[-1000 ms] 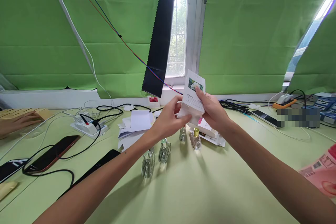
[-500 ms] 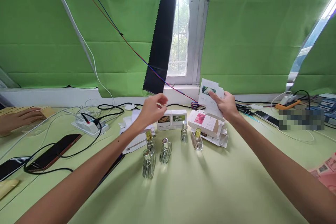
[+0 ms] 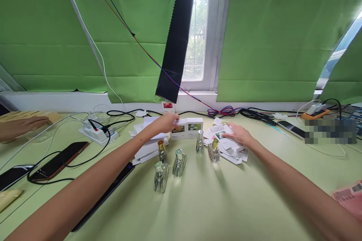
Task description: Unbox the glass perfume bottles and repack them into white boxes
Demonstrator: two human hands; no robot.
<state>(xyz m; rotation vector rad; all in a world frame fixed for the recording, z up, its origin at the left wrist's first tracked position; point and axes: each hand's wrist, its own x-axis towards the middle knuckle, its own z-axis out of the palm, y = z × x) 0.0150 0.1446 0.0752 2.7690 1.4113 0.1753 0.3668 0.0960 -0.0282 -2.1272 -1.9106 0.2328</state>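
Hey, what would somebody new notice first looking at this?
Probably the green backdrop across the far wall, split by a bright window. Below it, two bare arms reach over the table: the left hand touches a small white box, the right hand rests on flattened cartons. Five glass bottles stand between them.

Five glass bottles (image 3: 177, 161) stand mid-table (image 3: 215, 211), in front of two small boxes (image 3: 186, 128) set side by side. Left hand (image 3: 165, 122) rests at the left box; right hand (image 3: 236, 134) lies on a pile of flattened cartons (image 3: 230, 147) right of the boxes. Paper stack (image 3: 148, 145) left of the bottles. Phones (image 3: 60, 160) and cables (image 3: 115, 118) further left, power strip (image 3: 97, 134) behind them. Another person's hand (image 3: 19, 125) at far left edge. Window (image 3: 198, 30) behind all.
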